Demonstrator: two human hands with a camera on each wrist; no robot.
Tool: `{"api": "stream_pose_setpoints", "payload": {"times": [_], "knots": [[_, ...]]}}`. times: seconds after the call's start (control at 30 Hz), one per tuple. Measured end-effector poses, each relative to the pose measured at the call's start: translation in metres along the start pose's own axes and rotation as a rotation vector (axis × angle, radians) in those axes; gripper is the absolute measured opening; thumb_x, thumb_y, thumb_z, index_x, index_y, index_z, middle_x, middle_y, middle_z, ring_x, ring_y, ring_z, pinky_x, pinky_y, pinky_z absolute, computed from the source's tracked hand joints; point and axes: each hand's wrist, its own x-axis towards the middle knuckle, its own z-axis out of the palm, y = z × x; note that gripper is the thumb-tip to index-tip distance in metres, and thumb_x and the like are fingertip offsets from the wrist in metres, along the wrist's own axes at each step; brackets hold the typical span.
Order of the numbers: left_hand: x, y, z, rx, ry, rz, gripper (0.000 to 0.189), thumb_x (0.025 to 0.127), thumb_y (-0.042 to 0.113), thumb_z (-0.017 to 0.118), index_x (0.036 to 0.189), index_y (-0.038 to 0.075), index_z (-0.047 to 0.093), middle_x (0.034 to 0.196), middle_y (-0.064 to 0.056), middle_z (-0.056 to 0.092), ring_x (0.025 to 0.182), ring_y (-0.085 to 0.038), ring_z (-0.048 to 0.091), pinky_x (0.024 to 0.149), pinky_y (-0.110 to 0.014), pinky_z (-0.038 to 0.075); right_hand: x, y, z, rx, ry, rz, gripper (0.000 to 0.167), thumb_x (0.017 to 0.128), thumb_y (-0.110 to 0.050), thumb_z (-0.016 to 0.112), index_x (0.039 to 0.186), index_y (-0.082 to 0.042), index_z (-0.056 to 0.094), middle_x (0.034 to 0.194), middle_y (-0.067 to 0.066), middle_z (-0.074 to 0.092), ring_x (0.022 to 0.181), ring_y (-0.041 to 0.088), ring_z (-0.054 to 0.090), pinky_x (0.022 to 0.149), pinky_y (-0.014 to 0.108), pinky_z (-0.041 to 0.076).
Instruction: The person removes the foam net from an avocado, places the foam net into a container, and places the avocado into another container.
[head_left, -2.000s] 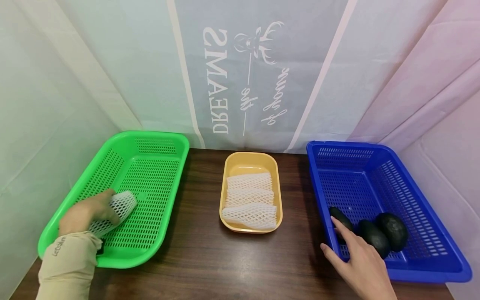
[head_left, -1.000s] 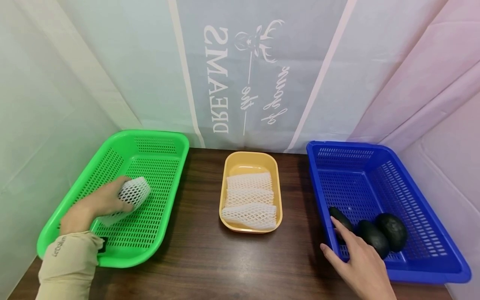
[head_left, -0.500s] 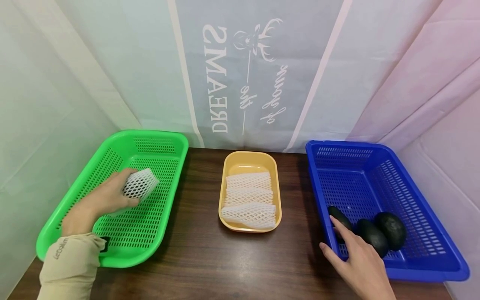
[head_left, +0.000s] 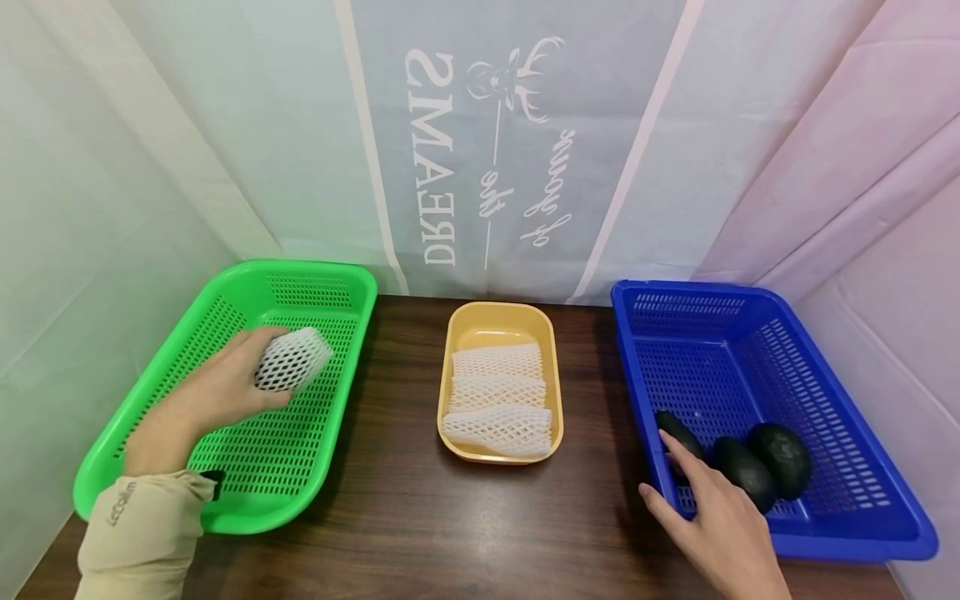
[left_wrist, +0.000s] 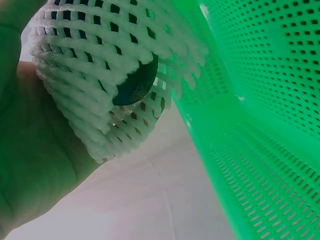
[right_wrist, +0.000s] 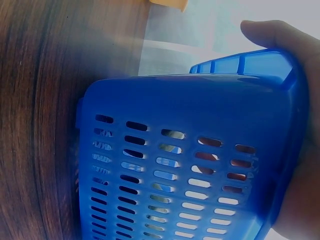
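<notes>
My left hand (head_left: 213, 392) holds a white foam net sleeve (head_left: 294, 360) with a dark fruit inside, over the green basket (head_left: 351, 342). In the left wrist view, the fruit's dark rounded end (left_wrist: 137, 85) shows at the open end of the netting. On the other side, my right hand (head_left: 716, 517) lies over the near left rim of the blue basket (head_left: 847, 546). Its thumb extends outside the wall and its fingers reach inside, close to several dark avocados (head_left: 742, 475). In the right wrist view, a bit of the fingers shows through the wall's slots.
Between the baskets stands a yellow tray (head_left: 501, 313) with several flat white foam net sleeves (head_left: 498, 431) laid in it. All stand on a dark wood-grain table (head_left: 480, 533). A printed cloth (head_left: 495, 167) hangs behind, and pale drapes enclose both sides.
My left hand has lifted the netted fruit from low in the green basket, moving it right and toward the far end. My right hand has stayed in place.
</notes>
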Motion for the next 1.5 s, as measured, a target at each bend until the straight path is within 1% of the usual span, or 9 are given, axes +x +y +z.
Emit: {"api": "stream_pose_setpoints", "payload": {"times": [0.2, 0.4, 0.63, 0.83, 1.0, 1.1, 1.17, 1.4, 1.5], "knots": [[-0.004, 0.016, -0.005, 0.004, 0.012, 0.035, 0.080, 0.079, 0.024, 0.080, 0.145, 0.009, 0.037, 0.129, -0.023, 0.049, 0.109, -0.038, 0.055, 0.077, -0.054, 0.055, 0.000, 0.000, 0.000, 0.005, 0.005, -0.004, 0.076, 0.089, -0.054, 0.066, 0.150, -0.015, 0.042, 0.124, 0.018, 0.068, 0.103, 0.046, 0.064, 0.068, 0.059, 0.051], [-0.009, 0.031, -0.008, 0.024, 0.037, 0.082, 0.078, 0.078, 0.022, 0.081, 0.144, 0.012, 0.040, 0.127, -0.022, 0.051, 0.106, -0.036, 0.057, 0.075, -0.051, 0.054, -0.001, 0.000, -0.001, 0.005, 0.006, -0.001, 0.075, 0.089, -0.055, 0.066, 0.150, -0.016, 0.042, 0.124, 0.017, 0.068, 0.102, 0.045, 0.065, 0.068, 0.059, 0.051], [-0.016, 0.050, -0.010, 0.063, 0.077, 0.143, 0.078, 0.075, 0.021, 0.082, 0.142, 0.015, 0.042, 0.122, -0.017, 0.055, 0.101, -0.031, 0.058, 0.073, -0.046, 0.054, -0.001, 0.000, -0.001, 0.006, 0.018, -0.007, 0.075, 0.089, -0.054, 0.066, 0.149, -0.017, 0.043, 0.123, 0.017, 0.068, 0.102, 0.046, 0.065, 0.069, 0.060, 0.051], [-0.023, 0.068, -0.009, 0.115, 0.098, 0.168, 0.078, 0.073, 0.021, 0.084, 0.140, 0.016, 0.044, 0.117, -0.013, 0.056, 0.099, -0.029, 0.057, 0.073, -0.045, 0.053, -0.001, 0.000, -0.001, 0.006, 0.018, -0.006, 0.074, 0.089, -0.054, 0.066, 0.150, -0.018, 0.043, 0.124, 0.017, 0.068, 0.102, 0.046, 0.064, 0.069, 0.060, 0.051], [-0.026, 0.085, -0.005, 0.157, 0.132, 0.235, 0.078, 0.070, 0.020, 0.086, 0.138, 0.015, 0.047, 0.117, -0.013, 0.058, 0.097, -0.029, 0.060, 0.074, -0.048, 0.054, -0.001, -0.001, -0.001, 0.005, 0.011, -0.001, 0.075, 0.089, -0.055, 0.065, 0.150, -0.017, 0.042, 0.124, 0.017, 0.068, 0.103, 0.047, 0.064, 0.069, 0.060, 0.051], [-0.029, 0.094, -0.001, 0.179, 0.139, 0.262, 0.080, 0.068, 0.021, 0.086, 0.138, 0.017, 0.048, 0.116, -0.012, 0.059, 0.096, -0.027, 0.060, 0.070, -0.046, 0.055, -0.001, 0.000, -0.001, 0.005, 0.013, -0.002, 0.075, 0.089, -0.054, 0.065, 0.150, -0.018, 0.042, 0.125, 0.017, 0.067, 0.104, 0.047, 0.063, 0.069, 0.061, 0.051], [-0.031, 0.100, 0.002, 0.196, 0.141, 0.274, 0.079, 0.067, 0.021, 0.086, 0.138, 0.018, 0.049, 0.115, -0.009, 0.059, 0.096, -0.025, 0.060, 0.070, -0.044, 0.055, -0.001, 0.000, -0.001, 0.006, 0.011, 0.000, 0.075, 0.089, -0.055, 0.065, 0.150, -0.018, 0.042, 0.125, 0.017, 0.067, 0.104, 0.047, 0.063, 0.069, 0.061, 0.051], [-0.036, 0.116, 0.013, 0.183, 0.158, 0.401, 0.079, 0.064, 0.017, 0.087, 0.134, 0.017, 0.050, 0.111, -0.005, 0.059, 0.090, -0.018, 0.059, 0.074, -0.039, 0.053, 0.000, 0.000, -0.002, -0.005, -0.013, 0.016, 0.077, 0.090, -0.058, 0.062, 0.151, -0.018, 0.040, 0.126, 0.018, 0.067, 0.101, 0.046, 0.064, 0.066, 0.058, 0.051], [-0.037, 0.121, 0.018, 0.195, 0.158, 0.421, 0.080, 0.064, 0.018, 0.087, 0.135, 0.018, 0.050, 0.110, -0.004, 0.059, 0.088, -0.015, 0.059, 0.073, -0.037, 0.053, 0.000, -0.001, -0.001, -0.009, -0.007, 0.014, 0.077, 0.090, -0.059, 0.062, 0.151, -0.017, 0.041, 0.125, 0.017, 0.067, 0.101, 0.045, 0.065, 0.066, 0.058, 0.051]]}}
